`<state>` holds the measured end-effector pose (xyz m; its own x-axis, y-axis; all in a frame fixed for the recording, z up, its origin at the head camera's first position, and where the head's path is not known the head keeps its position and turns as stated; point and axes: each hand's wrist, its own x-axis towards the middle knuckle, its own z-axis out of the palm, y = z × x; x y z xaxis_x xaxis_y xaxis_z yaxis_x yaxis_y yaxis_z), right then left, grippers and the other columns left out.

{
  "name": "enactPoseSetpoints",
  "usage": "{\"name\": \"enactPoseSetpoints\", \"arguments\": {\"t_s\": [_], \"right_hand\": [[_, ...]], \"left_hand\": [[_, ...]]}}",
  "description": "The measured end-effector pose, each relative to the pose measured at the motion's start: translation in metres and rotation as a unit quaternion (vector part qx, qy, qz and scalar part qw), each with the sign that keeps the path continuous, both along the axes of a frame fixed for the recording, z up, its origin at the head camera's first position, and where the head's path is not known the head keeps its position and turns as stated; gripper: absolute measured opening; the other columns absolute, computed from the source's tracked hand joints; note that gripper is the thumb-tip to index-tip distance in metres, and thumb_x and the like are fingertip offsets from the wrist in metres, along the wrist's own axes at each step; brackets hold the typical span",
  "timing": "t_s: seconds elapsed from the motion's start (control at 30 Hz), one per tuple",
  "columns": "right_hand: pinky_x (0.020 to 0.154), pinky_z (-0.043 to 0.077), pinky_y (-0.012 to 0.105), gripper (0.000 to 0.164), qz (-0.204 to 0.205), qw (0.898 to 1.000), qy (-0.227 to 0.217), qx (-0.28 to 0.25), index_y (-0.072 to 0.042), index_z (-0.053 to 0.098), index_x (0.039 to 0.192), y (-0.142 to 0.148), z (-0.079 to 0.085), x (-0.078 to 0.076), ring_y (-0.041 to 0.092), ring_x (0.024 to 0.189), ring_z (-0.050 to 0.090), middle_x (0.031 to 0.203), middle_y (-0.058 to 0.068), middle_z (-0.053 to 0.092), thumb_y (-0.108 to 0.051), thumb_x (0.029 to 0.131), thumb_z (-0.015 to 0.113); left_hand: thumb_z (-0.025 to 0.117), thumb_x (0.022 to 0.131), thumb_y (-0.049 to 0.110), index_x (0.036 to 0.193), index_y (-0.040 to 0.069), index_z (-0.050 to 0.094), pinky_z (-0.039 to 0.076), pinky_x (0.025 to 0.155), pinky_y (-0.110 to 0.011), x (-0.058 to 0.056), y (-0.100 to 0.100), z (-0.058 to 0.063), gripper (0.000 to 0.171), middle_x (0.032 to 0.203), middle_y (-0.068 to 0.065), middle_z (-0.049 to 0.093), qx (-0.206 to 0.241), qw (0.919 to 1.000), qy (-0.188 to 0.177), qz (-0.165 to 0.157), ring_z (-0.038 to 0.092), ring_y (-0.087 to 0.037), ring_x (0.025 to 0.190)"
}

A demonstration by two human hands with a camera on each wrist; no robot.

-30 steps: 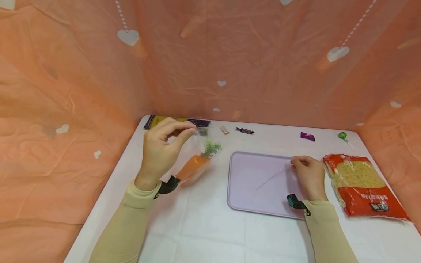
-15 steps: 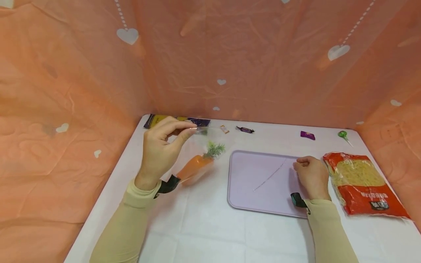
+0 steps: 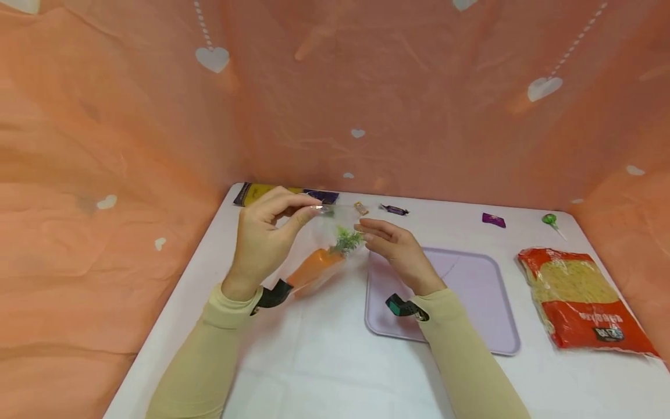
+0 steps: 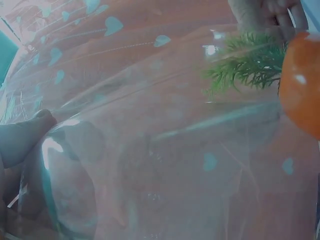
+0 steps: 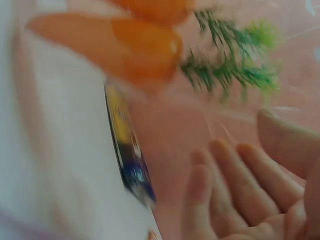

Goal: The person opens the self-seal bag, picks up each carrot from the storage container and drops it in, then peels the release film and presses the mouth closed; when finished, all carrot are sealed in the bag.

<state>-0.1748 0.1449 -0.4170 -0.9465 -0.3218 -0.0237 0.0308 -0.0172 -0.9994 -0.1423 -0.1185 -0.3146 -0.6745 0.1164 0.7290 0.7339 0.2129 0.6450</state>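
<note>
My left hand [image 3: 264, 241] pinches the upper edge of a clear plastic bag [image 4: 150, 145] between thumb and fingers. Inside the bag hang orange carrots [image 3: 316, 265] with feathery green tops [image 3: 346, 240]; two carrots [image 5: 135, 47] show in the right wrist view, the second partly cut off. My right hand [image 3: 400, 256] is beside the bag's right side, close to the green tops, its fingers loosely extended. Whether it touches the film I cannot tell. On the lilac tray [image 3: 487, 308] below it lies a thin clear strip [image 3: 449, 269], partly hidden by my right arm.
Along the table's back edge lie a yellow and purple packet [image 3: 253, 193], a small light wrapped candy [image 3: 361, 208], a dark twist-wrapped candy [image 3: 395, 209], a purple candy [image 3: 494, 220] and a green lollipop [image 3: 549, 220]. A red and yellow bag [image 3: 581, 285] lies at the right.
My right hand let go of the thin strip, which stayed on the tray, then moved left to the bag. My left hand keeps its pinch; the carrots have shifted slightly.
</note>
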Motion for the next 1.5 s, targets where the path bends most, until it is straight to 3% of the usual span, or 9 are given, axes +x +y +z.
{"name": "enactPoseSetpoints", "arguments": {"t_s": [0.13, 0.27, 0.5, 0.77, 0.93, 1.07, 1.23, 1.4, 1.5], "right_hand": [[0.112, 0.046, 0.035, 0.049, -0.026, 0.998, -0.018, -0.052, -0.011, 0.058, 0.141, -0.006, -0.004, 0.008, 0.017, 0.138, 0.052, 0.143, 0.005, 0.061, -0.031, 0.098, 0.067], [0.113, 0.045, 0.037, 0.049, -0.055, 0.996, -0.024, -0.064, -0.006, 0.059, 0.139, -0.003, -0.005, 0.016, 0.016, 0.134, 0.056, 0.139, 0.006, 0.063, -0.032, 0.097, 0.067], [0.111, 0.047, 0.036, 0.053, -0.081, 0.993, -0.033, -0.082, 0.0, 0.06, 0.135, -0.016, -0.002, 0.008, 0.015, 0.126, 0.06, 0.131, 0.003, 0.067, -0.032, 0.095, 0.071], [0.101, 0.053, 0.029, 0.026, -0.115, 0.987, -0.018, -0.111, -0.007, 0.069, 0.109, -0.023, -0.003, 0.009, 0.017, 0.12, 0.063, 0.119, 0.002, 0.072, -0.029, 0.095, 0.071], [0.102, 0.052, 0.03, 0.017, -0.12, 0.98, 0.025, -0.157, -0.01, 0.06, 0.105, -0.018, 0.006, 0.014, 0.018, 0.115, 0.064, 0.118, 0.002, 0.07, -0.026, 0.101, 0.063], [0.098, 0.054, 0.029, 0.015, -0.136, 0.975, 0.072, -0.16, -0.01, 0.059, 0.105, -0.015, 0.014, 0.018, 0.017, 0.107, 0.068, 0.112, 0.0, 0.074, -0.025, 0.102, 0.061], [0.094, 0.056, 0.029, 0.013, -0.159, 0.973, 0.097, -0.138, -0.009, 0.061, 0.105, -0.015, 0.018, 0.02, 0.017, 0.101, 0.071, 0.107, 0.0, 0.077, -0.022, 0.101, 0.062], [0.094, 0.057, 0.03, 0.02, -0.179, 0.973, 0.105, -0.1, -0.007, 0.059, 0.108, -0.017, 0.019, 0.021, 0.018, 0.101, 0.072, 0.106, -0.001, 0.077, -0.026, 0.101, 0.062], [0.094, 0.058, 0.031, 0.023, -0.183, 0.973, 0.107, -0.091, -0.006, 0.059, 0.109, -0.017, 0.02, 0.02, 0.018, 0.1, 0.072, 0.105, -0.001, 0.078, -0.027, 0.101, 0.063]], "left_hand": [[0.08, 0.085, 0.007, 0.098, 0.015, 0.08, 0.056, 0.076, -0.024, -0.002, 0.003, -0.006, 0.016, 0.09, 0.004, 0.072, 0.001, 0.9998, -0.01, -0.016, 0.066, -0.013, 0.084], [0.08, 0.086, 0.009, 0.099, 0.016, 0.08, 0.055, 0.074, -0.024, -0.001, 0.005, -0.007, 0.015, 0.09, 0.004, 0.072, -0.001, 0.9996, -0.02, -0.021, 0.065, -0.012, 0.084], [0.079, 0.085, 0.004, 0.1, 0.012, 0.079, 0.055, 0.074, -0.025, -0.002, -0.004, -0.003, 0.017, 0.091, 0.001, 0.071, 0.016, 0.9992, -0.023, -0.03, 0.065, -0.015, 0.084], [0.077, 0.085, -0.002, 0.098, 0.006, 0.078, 0.055, 0.075, -0.025, 0.009, -0.003, 0.009, 0.016, 0.091, -0.004, 0.071, 0.024, 0.9983, -0.039, -0.035, 0.064, -0.017, 0.083], [0.073, 0.091, 0.006, 0.103, 0.012, 0.077, 0.061, 0.075, -0.031, -0.008, -0.016, -0.003, 0.014, 0.093, -0.009, 0.072, 0.037, 0.996, -0.079, -0.022, 0.069, -0.023, 0.081], [0.067, 0.097, 0.009, 0.108, 0.002, 0.07, 0.063, 0.08, -0.036, -0.021, -0.024, -0.005, 0.013, 0.099, -0.021, 0.073, 0.049, 0.989, -0.137, -0.026, 0.074, -0.026, 0.086], [0.059, 0.102, 0.011, 0.116, -0.006, 0.06, 0.062, 0.084, -0.04, -0.034, -0.029, -0.011, 0.022, 0.103, -0.025, 0.073, 0.031, 0.9803, -0.19, -0.045, 0.075, -0.024, 0.09], [0.067, 0.098, 0.016, 0.123, 0.006, 0.063, 0.06, 0.09, -0.035, -0.041, -0.032, -0.018, 0.027, 0.107, -0.016, 0.074, 0.005, 0.9689, -0.24, -0.059, 0.073, -0.024, 0.097], [0.072, 0.094, 0.016, 0.119, 0.011, 0.069, 0.059, 0.09, -0.032, -0.043, -0.034, -0.023, 0.026, 0.109, -0.013, 0.074, -0.014, 0.9672, -0.248, -0.053, 0.072, -0.021, 0.098]]}}
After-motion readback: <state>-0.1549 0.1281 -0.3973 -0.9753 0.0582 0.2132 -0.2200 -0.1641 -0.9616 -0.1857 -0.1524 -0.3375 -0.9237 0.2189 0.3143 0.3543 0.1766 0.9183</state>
